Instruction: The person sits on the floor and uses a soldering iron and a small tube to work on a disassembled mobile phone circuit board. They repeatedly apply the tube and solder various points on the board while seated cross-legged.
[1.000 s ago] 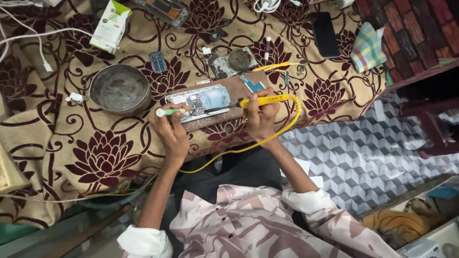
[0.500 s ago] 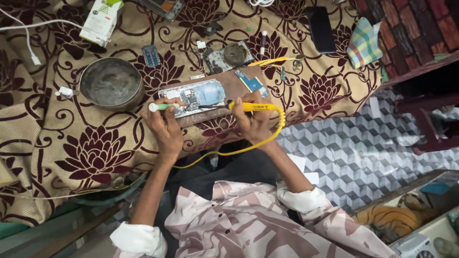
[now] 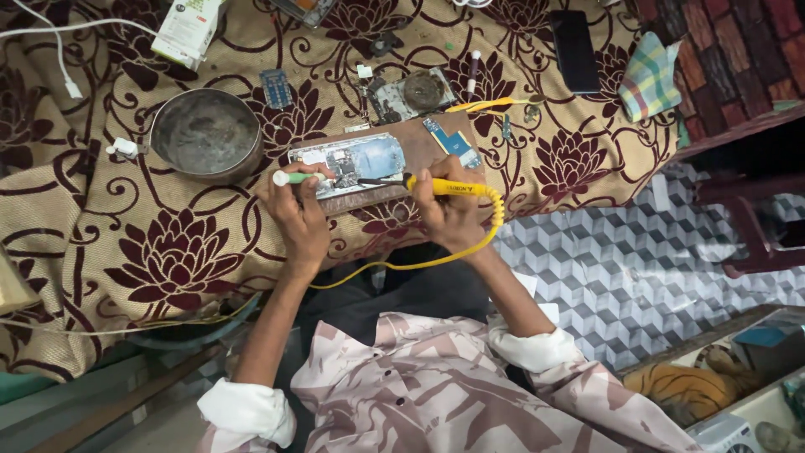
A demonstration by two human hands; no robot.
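An opened phone point(image 3: 352, 161) with its back off lies on a brown wooden board point(image 3: 415, 143) on the patterned cloth. My right hand point(image 3: 449, 211) grips a yellow soldering iron point(image 3: 449, 188), its dark tip pointing left onto the phone's insides. A yellow cord point(image 3: 419, 262) loops from the iron down toward my lap. My left hand point(image 3: 295, 210) holds a thin tool with a green and white handle point(image 3: 293, 178) at the phone's left end. A small blue circuit board point(image 3: 453, 144) rests on the board's right part.
A round metal bowl point(image 3: 206, 134) sits left of the phone. A small blue board point(image 3: 274, 88), a dismantled part point(image 3: 411, 94), a dark phone point(image 3: 574, 50), a checked cloth point(image 3: 650, 77), a white box point(image 3: 189, 29) and a white cable point(image 3: 59, 63) lie around. Tiled floor point(image 3: 620, 268) lies right.
The view has shifted so the workpiece sits lower and further left in frame. Both hands stay on the phone with the iron and the green-handled tool.
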